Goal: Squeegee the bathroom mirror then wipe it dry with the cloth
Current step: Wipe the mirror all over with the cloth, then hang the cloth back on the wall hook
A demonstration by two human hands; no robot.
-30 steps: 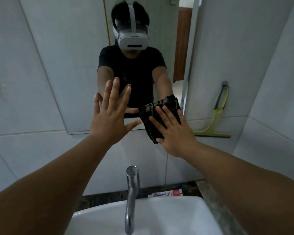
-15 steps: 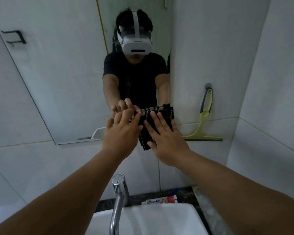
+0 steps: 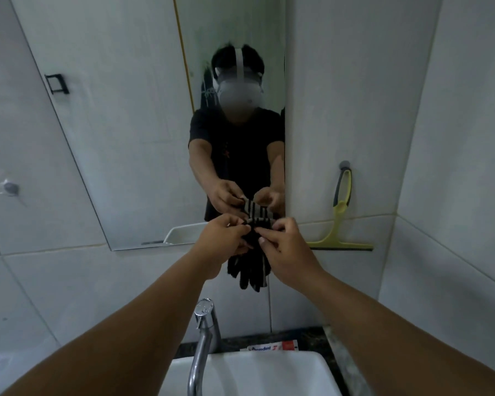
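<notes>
The mirror (image 3: 132,132) covers the wall ahead and reflects a person in a black shirt. A dark striped cloth (image 3: 250,270) hangs in front of the mirror's lower edge. My left hand (image 3: 222,238) pinches its top from the left. My right hand (image 3: 286,247) pinches its top from the right. Both hands are close together, away from the glass. A yellow-green squeegee (image 3: 340,221) hangs on a wall hook to the right of the mirror, with its blade at the bottom.
A chrome tap (image 3: 203,338) rises over a white basin (image 3: 269,375) below my arms. A toothpaste tube (image 3: 272,346) lies on the dark counter behind the basin. Tiled walls close in on the right. A small hook (image 3: 10,188) is on the left wall.
My right hand was pressing the cloth flat on the mirror. Both hands have come off the glass, dropped lower, and now pinch the cloth's top between them. The view tilted down.
</notes>
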